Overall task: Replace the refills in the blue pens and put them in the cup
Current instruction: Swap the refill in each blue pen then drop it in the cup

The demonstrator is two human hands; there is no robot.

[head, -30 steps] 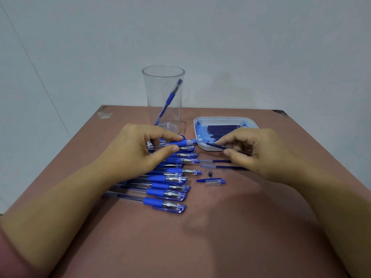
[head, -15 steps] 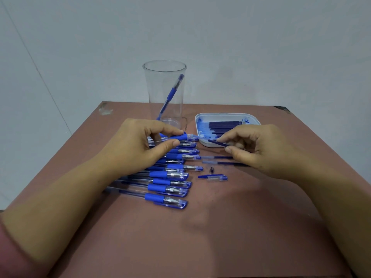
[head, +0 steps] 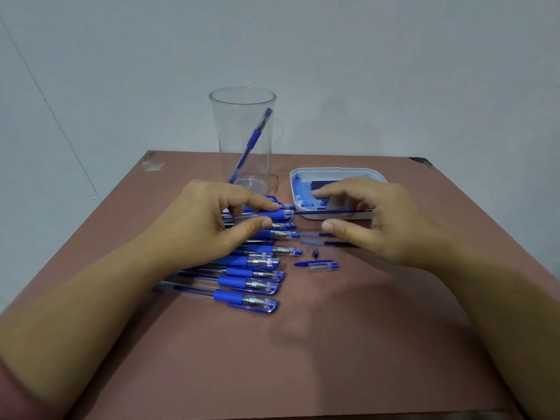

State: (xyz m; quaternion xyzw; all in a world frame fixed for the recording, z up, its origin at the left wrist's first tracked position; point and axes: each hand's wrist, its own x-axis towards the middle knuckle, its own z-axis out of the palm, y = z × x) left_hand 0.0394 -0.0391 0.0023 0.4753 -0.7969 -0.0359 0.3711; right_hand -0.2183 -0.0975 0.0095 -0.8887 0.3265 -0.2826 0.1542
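so half a second back the right hand (head: 385, 225) was pinching the refill (head: 327, 212), and now its fingers have gone straight and spread, a bit blurry, not gripping anything. the refill pokes out toward 3 o'clock from the pen (head: 266, 214), which the left hand (head: 197, 225) pinches between thumb and first finger. my read: the new refill is started into the barrel but not pushed home, so this pen isn't ready for the cup yet.

counts:
- one cup (head: 224, 131) at 12 o'clock on the table (head: 303, 359), with one finished pen (head: 254, 140) leaning inside
- one tray (head: 336, 170) at 1 o'clock, stack of refills in it, too smeared to count
- row of pens (head: 239, 280) at 9 o'clock under the left hand, roughly nine, some hidden
- two loose refills (head: 325, 234) at 6 o'clock from the tray
- one loose cap (head: 318, 265) and one small dark tip (head: 315, 253) mid-table
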